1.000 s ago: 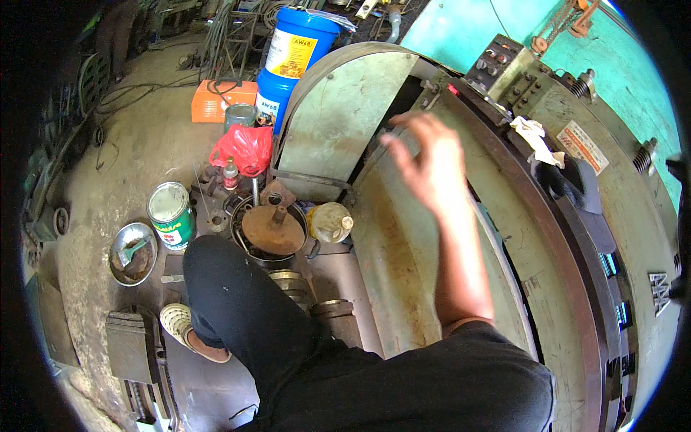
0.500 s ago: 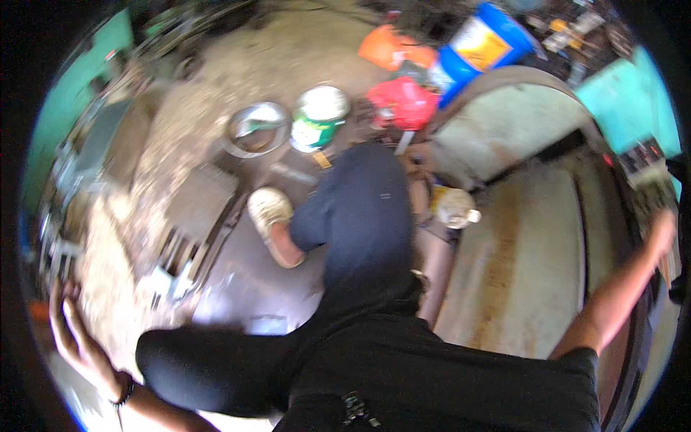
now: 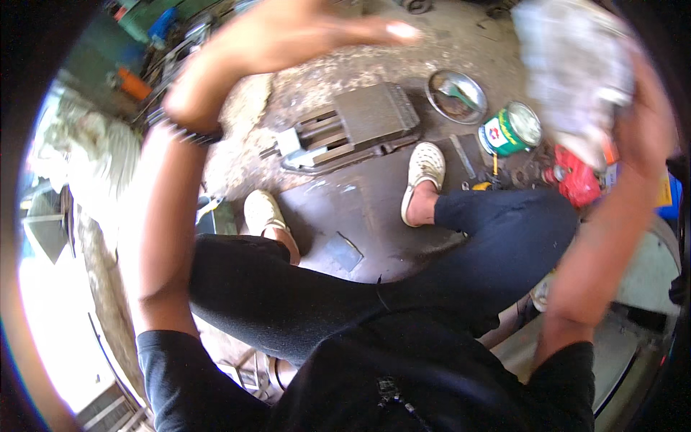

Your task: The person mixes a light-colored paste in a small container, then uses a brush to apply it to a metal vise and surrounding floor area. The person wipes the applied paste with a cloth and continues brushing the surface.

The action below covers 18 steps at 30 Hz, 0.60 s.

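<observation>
My left hand [image 3: 277, 36] is raised at the upper left, wearing a dark bracelet. One digit stretches out to the right; the others run off the top edge. Nothing shows in it, so it looks open. At the upper right, my right hand [image 3: 648, 126] is closed on a crumpled whitish cloth [image 3: 572, 68], blurred by motion. The cloth hangs in front of the floor, beyond a green and white paint can [image 3: 511, 129]. My right fingers are partly hidden behind the cloth.
A grey metal vise-like block [image 3: 374, 115] lies on the floor beyond my feet. A round metal dish [image 3: 455, 97] holds a brush-like tool. A flat metal bar [image 3: 463, 156], a red plastic bag [image 3: 576, 176] and a blue container [image 3: 673, 194] lie toward the right. A pale panel [image 3: 651, 277] stands at my right.
My view has swung left. My left hand has risen from the lower left to the top. My right hand has come in from the far right and now shows the cloth.
</observation>
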Available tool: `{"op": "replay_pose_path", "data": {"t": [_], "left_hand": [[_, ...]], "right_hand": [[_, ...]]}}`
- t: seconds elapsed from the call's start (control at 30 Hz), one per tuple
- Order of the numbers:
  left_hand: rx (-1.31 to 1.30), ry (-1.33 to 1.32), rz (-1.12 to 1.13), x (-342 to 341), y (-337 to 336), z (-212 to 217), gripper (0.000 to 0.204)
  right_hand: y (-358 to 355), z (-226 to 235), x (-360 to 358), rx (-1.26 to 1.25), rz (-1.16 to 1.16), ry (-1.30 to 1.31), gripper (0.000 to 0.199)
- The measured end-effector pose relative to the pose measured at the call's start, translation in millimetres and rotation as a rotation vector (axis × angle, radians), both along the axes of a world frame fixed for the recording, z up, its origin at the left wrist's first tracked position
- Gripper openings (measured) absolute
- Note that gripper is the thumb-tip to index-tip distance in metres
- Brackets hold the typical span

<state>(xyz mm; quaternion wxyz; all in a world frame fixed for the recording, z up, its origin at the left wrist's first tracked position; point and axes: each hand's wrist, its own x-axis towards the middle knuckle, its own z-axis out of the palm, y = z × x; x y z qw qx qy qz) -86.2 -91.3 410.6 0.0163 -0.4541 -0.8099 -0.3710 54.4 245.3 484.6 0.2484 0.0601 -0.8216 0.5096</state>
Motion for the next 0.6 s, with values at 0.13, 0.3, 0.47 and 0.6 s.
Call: {"op": "replay_pose_path", "data": {"t": [0.13,0.3,0.47,0.6], "left_hand": [[0.282,-0.372,-0.024,13.0,67.1,-98.0,0.067],[-0.039,-0.791,0.623,80.2,78.1,-275.4,0.04],[-0.564,-0.714,0.465,144.5,57.7,-371.2,0.052],[-0.558,-0.791,0.401,120.7,24.8,-341.6,0.082]], "right_hand": [[-73.4,-158.6,-113.4,-0.488,0.487,-0.096,0.022],[-127.5,-328.7,-79.5,-0.7,0.092,-0.775,0.031],[-167.3,-448.3,2.0,0.002,-0.008,-1.09,0.047],[-155.3,-459.3,-34.8,0.167,0.109,-0.9,0.039]]}}
